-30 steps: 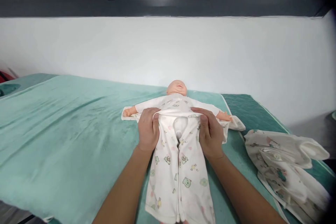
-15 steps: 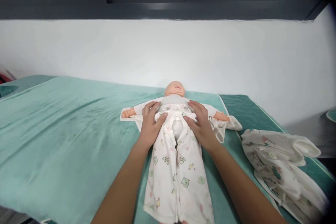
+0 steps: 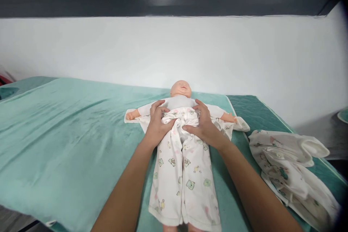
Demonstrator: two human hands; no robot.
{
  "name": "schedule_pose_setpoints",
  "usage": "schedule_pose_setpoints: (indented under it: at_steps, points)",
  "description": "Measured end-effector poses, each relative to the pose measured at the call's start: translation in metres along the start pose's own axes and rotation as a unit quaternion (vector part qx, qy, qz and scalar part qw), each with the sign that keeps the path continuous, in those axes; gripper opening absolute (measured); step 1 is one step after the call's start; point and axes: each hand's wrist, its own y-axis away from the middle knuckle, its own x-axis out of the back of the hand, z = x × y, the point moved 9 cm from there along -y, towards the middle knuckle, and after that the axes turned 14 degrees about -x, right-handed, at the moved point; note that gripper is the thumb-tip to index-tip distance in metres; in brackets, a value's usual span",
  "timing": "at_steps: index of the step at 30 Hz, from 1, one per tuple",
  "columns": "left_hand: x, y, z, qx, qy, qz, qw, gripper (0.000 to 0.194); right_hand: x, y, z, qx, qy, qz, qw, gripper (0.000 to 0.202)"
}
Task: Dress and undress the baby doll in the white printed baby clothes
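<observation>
Left hand (image 3: 157,125) and right hand (image 3: 204,126) both clenched on printed trousers (image 3: 183,174) waistband, bunching fabric at doll (image 3: 181,96) waist.

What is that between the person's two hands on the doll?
In the head view, the bunched waistband of the printed trousers lies between the left hand and the right hand, over the doll.

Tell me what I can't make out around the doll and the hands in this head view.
- Doll: waist and trouser waistband hidden under left hand and right hand; whether the fingers pinch cloth cannot be told.
- Printed trousers: cover the legs; feet cut off by the bottom edge.
- Pile of printed clothes: folded over itself, blurred at the right edge; the number of pieces is unclear.
</observation>
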Motion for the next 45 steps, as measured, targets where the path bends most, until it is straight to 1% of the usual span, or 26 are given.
schedule_pose_setpoints:
  at_steps: [4,7,9,13,16,18,21,23,25,27,30,32,34,37,40,45]
  points:
    - [-0.001,-0.002,0.006,-0.011,-0.010,-0.013,1.000,0.025,-0.001,0.001,0.000,0.019,0.018,0.012,1.000,0.070]
    - [0.001,-0.003,0.014,-0.038,-0.041,-0.019,0.998,0.024,0.000,0.002,-0.004,0.040,0.044,0.023,0.998,0.062]
    - [0.003,-0.003,0.020,-0.066,-0.069,-0.009,0.995,0.024,0.002,0.005,-0.010,0.058,0.060,0.038,0.996,0.056]
    - [0.010,0.000,0.032,-0.127,-0.141,0.019,0.982,0.024,0.011,0.014,-0.025,0.084,0.084,0.095,0.988,0.043]
    - [0.011,0.002,0.037,-0.161,-0.183,0.025,0.969,0.026,0.018,0.025,-0.028,0.089,0.094,0.152,0.980,0.032]
    - [0.013,0.005,0.042,-0.187,-0.202,0.041,0.961,0.030,0.020,0.033,-0.029,0.112,0.093,0.187,0.971,0.025]
    - [0.015,0.009,0.050,-0.233,-0.213,0.071,0.946,0.032,0.021,0.043,-0.031,0.161,0.088,0.222,0.958,0.026]
    - [0.016,0.010,0.052,-0.245,-0.202,0.080,0.945,0.032,0.022,0.047,-0.032,0.186,0.095,0.233,0.950,0.027]
    - [0.018,0.010,0.048,-0.225,-0.181,0.085,0.954,0.032,0.021,0.047,-0.034,0.206,0.116,0.234,0.943,0.026]
    - [0.020,0.010,0.040,-0.181,-0.156,0.085,0.967,0.029,0.022,0.046,-0.036,0.214,0.146,0.233,0.937,0.026]
    - [0.020,0.010,0.029,-0.113,-0.129,0.071,0.983,0.023,0.025,0.043,-0.036,0.201,0.184,0.235,0.933,0.023]
    - [0.020,0.010,0.025,-0.087,-0.115,0.067,0.987,0.023,0.027,0.041,-0.032,0.181,0.206,0.230,0.934,0.021]
    - [0.022,0.010,0.025,-0.081,-0.103,0.075,0.989,0.027,0.028,0.039,-0.028,0.162,0.228,0.218,0.935,0.018]
    - [0.025,0.011,0.027,-0.091,-0.086,0.080,0.989,0.030,0.030,0.039,-0.025,0.148,0.257,0.209,0.932,0.014]
    - [0.026,0.017,0.026,-0.083,-0.073,0.064,0.992,0.032,0.030,0.040,-0.024,0.154,0.274,0.197,0.929,0.014]
    - [0.031,0.031,0.024,-0.048,-0.061,0.044,0.996,0.028,0.026,0.046,-0.018,0.157,0.261,0.146,0.941,0.007]
